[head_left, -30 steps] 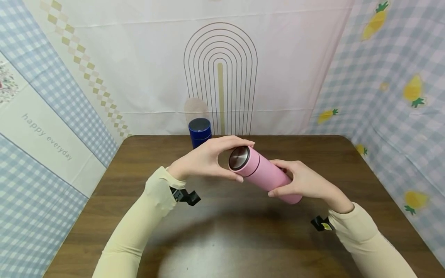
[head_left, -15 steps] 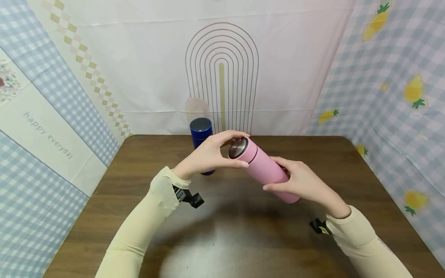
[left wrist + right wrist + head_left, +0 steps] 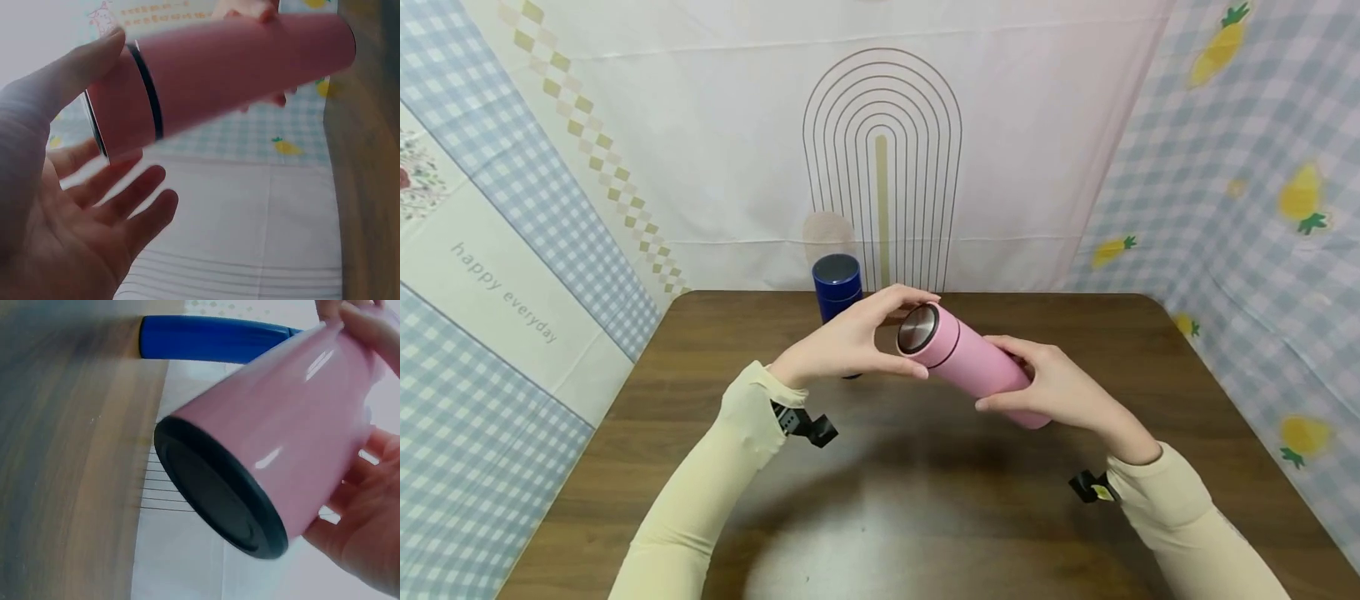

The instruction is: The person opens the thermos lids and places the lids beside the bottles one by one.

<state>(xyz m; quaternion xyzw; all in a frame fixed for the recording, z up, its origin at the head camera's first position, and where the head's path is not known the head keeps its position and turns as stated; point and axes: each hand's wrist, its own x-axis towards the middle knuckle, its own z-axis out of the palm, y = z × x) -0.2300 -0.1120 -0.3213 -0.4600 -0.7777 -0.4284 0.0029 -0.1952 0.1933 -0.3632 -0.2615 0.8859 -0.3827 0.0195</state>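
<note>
Pink bottle [image 3: 976, 360] is slanting above the desk [image 3: 962, 533], the right hand [image 3: 1051, 383] gripping its body, the left hand [image 3: 844, 340] loosely curving, partly spread, around its lid [image 3: 919, 329], any slackening of the right grip possibly risking a drop.

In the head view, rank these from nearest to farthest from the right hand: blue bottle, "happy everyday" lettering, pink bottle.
1. Pink bottle: touching, gripped by the right hand.
2. Blue bottle: apart, farther back and to the left.
3. "happy everyday" lettering: off at the far left.
</note>
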